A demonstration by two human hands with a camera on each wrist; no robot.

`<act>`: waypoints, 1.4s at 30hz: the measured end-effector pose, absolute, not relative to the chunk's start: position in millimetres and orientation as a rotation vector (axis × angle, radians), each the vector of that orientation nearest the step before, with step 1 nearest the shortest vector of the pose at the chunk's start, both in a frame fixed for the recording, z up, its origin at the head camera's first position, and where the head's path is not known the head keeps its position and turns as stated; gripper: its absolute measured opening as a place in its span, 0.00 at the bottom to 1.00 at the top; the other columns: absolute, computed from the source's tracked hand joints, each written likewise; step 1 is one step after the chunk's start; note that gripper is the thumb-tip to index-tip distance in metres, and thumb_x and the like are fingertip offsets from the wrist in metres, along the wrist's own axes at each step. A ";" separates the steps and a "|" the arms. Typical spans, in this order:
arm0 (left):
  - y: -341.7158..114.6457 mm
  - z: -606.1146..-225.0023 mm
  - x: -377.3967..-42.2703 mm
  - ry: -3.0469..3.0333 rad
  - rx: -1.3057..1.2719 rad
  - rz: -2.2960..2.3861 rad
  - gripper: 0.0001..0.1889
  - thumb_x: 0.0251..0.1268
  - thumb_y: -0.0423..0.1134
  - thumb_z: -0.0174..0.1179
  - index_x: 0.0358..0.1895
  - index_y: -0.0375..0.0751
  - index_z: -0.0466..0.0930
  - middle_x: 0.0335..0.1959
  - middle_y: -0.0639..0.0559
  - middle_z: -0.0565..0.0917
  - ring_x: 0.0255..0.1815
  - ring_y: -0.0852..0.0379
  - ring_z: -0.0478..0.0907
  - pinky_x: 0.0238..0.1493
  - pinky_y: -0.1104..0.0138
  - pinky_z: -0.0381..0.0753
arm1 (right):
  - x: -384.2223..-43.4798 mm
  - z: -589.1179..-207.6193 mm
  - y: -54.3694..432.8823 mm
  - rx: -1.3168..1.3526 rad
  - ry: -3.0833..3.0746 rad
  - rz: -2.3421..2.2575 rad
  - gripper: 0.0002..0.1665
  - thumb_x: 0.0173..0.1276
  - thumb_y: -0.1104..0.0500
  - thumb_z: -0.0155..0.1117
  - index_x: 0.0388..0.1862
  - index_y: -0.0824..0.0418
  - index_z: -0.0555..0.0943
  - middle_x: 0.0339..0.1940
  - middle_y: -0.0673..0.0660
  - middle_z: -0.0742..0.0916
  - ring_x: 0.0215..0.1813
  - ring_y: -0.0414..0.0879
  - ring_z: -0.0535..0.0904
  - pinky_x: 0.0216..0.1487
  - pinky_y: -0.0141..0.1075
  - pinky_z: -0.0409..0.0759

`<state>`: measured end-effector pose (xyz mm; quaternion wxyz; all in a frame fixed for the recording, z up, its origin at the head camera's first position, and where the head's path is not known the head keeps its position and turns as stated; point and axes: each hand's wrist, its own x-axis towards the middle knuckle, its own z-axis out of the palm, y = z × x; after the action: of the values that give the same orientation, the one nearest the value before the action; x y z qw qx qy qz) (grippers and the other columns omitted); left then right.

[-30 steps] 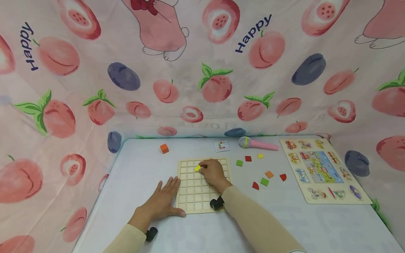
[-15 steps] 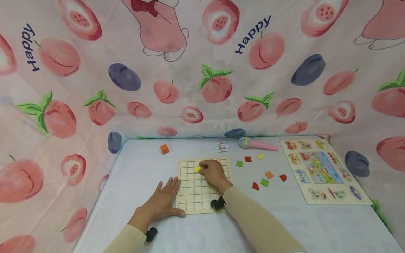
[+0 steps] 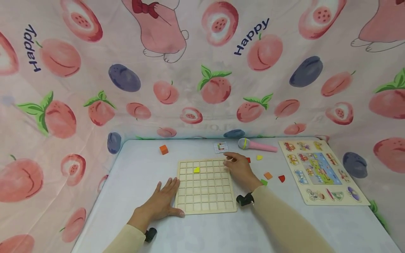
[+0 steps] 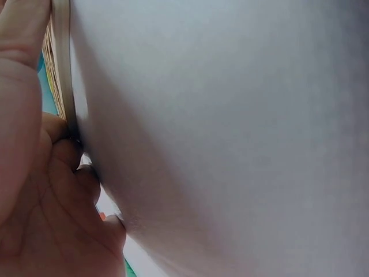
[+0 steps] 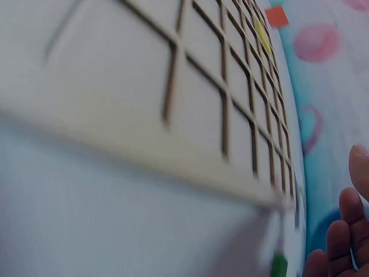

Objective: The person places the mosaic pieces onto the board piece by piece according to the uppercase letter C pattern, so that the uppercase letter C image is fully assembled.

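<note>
A wooden grid board point(image 3: 205, 191) lies on the white table, with a small yellow piece point(image 3: 196, 170) in one of its upper cells. My left hand point(image 3: 160, 202) rests flat beside the board, spread fingers and thumb against its left edge; the left wrist view shows the palm side and the board's rim point(image 4: 62, 63). Over the board's upper right corner hovers my right hand point(image 3: 242, 171), fingers loosely bent, with nothing visible in them. In the right wrist view its fingers point(image 5: 340, 236) are apart from the board. It covers some loose pieces beneath it.
Right of the board lie a red piece point(image 3: 248, 160), a yellow piece point(image 3: 259, 157), an orange piece point(image 3: 268, 175), a red quarter-round point(image 3: 281, 179) and a green piece point(image 3: 264, 182). Behind are an orange cube point(image 3: 164, 149), a pattern card point(image 3: 220, 147) and a toy microphone point(image 3: 257, 144). A picture puzzle point(image 3: 322, 191) lies far right.
My right hand has let go of the yellow piece, leaving it in the grid, and moved right to the board's upper right corner. The left hand has stayed in place.
</note>
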<state>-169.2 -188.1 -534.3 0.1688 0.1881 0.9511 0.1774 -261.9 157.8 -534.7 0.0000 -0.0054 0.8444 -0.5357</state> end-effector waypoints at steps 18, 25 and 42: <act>-188.0 -534.4 -169.6 2.683 0.513 0.522 0.70 0.46 0.72 0.74 0.87 0.40 0.48 0.89 0.46 0.47 0.90 0.44 0.39 0.87 0.41 0.34 | -269.9 -549.2 239.9 0.131 2.841 -1.204 0.27 0.75 0.61 0.65 0.73 0.61 0.79 0.66 0.71 0.82 0.68 0.66 0.76 0.72 0.60 0.74; -188.0 -534.3 -169.3 2.690 0.515 0.510 0.69 0.46 0.73 0.74 0.87 0.40 0.48 0.89 0.46 0.47 0.90 0.45 0.40 0.87 0.40 0.34 | -267.8 -548.4 237.5 0.125 2.900 -1.134 0.21 0.74 0.62 0.66 0.64 0.65 0.84 0.61 0.70 0.85 0.64 0.65 0.79 0.69 0.59 0.76; -187.8 -533.8 -169.6 2.698 0.531 0.489 0.69 0.46 0.73 0.73 0.87 0.39 0.48 0.89 0.45 0.47 0.90 0.44 0.40 0.87 0.40 0.35 | -259.9 -539.5 238.5 0.257 2.770 -1.519 0.20 0.77 0.58 0.65 0.66 0.55 0.84 0.54 0.62 0.89 0.51 0.50 0.81 0.46 0.34 0.78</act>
<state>-169.6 -187.8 -533.8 0.1734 0.1873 0.9514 0.1723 -259.9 238.5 -539.5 -0.0141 0.0810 0.8738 -0.4792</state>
